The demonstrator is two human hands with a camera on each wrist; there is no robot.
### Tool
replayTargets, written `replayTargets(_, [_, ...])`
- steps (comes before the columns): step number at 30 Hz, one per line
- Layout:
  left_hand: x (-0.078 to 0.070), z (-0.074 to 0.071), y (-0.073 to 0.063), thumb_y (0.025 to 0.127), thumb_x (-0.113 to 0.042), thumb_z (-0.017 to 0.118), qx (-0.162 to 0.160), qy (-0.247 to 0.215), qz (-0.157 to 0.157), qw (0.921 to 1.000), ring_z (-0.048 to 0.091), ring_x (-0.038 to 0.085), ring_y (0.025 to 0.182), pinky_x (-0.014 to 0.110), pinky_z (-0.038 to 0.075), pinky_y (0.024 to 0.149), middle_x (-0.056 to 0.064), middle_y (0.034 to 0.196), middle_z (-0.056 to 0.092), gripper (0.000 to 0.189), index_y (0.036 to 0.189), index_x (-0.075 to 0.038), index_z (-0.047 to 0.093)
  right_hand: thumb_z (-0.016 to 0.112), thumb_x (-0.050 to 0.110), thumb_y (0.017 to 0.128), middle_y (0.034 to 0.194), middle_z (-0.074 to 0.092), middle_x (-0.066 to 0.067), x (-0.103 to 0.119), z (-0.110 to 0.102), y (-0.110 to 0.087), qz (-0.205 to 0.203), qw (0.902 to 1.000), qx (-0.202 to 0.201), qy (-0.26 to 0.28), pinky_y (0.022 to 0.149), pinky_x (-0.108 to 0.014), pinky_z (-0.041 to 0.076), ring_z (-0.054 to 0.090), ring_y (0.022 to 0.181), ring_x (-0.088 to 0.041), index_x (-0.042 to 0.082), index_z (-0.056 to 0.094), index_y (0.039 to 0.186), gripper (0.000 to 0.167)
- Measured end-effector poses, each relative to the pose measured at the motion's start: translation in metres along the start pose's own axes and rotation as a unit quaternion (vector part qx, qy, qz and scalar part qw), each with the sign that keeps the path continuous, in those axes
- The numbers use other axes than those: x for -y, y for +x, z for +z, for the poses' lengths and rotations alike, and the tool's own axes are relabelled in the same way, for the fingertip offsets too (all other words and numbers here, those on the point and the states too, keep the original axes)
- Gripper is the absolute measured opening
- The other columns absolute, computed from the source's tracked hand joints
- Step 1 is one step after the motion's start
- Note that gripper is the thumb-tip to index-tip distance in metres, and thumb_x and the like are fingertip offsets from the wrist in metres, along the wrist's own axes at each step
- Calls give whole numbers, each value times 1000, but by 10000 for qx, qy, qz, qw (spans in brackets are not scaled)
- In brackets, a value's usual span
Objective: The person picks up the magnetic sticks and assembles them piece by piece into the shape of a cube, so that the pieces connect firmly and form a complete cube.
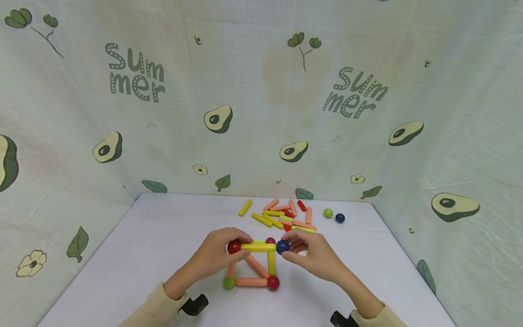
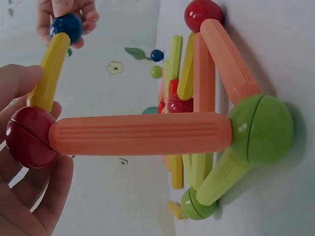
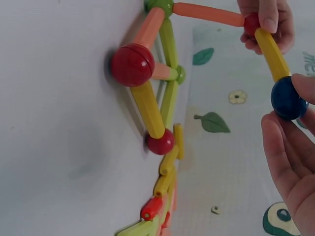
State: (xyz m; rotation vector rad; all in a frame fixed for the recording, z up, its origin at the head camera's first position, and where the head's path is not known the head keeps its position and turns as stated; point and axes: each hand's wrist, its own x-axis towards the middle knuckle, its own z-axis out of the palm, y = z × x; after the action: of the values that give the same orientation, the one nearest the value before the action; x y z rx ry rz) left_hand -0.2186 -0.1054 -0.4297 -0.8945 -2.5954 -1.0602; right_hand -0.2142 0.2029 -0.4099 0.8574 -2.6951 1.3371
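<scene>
Beige sleeves nearest, left hand pinches red ball, right hand pinches blue ball, yellow rod bridging them above ball-and-rod frame between side edges of table; base looks done, salmon upright attached, loose rods near back edge unused.

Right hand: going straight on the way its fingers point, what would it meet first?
The right hand already pinches the blue ball; just beyond, it would probably meet the yellow stick touching that ball, though depth and exact direction are hard to judge.
</scene>
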Motion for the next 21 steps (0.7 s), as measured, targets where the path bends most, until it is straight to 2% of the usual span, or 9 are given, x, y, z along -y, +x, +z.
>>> replayTargets(3, [-5,0,6,92,-28,86,95,252,161,9995,62,2,95,26,57,85,-19,109,73,27,118,-26,77,85,25,93,109,74,4,1,0,0,-27,10000,23,37,86,-30,62,70,91,-11,14,72,120,32])
replayTargets(8, [-15,1,19,93,-32,85,318,662,572,9957,63,0,91,23,56,80,-18,104,73,26,117,-25,79,85,25,93,108,74,5,1,2,0,-39,10000,69,55,86,-31,62,70,91,-12,15,72,119,31])
replayTargets(13, [-27,5,34,95,-31,83,628,809,967,9900,66,1,90,21,54,80,-15,104,77,23,116,-22,80,86,26,92,107,74,6,0,2,0,-26,10000,47,68,86,-29,62,70,92,-12,16,72,119,32])
replayTargets(16, [-34,8,42,96,-31,82,758,819,999,9887,64,-1,85,19,52,77,-14,101,77,21,114,-22,81,86,25,92,108,74,5,0,3,0,-20,9999,-10,111,86,-28,61,71,91,-13,16,71,118,32])
replayTargets(21, [-38,13,47,94,-34,84,705,828,935,9897,61,-5,79,17,51,72,-15,92,76,21,110,-21,81,87,24,91,105,73,5,1,5,0,35,9997,-127,206,86,-29,62,71,89,-13,16,70,115,31])
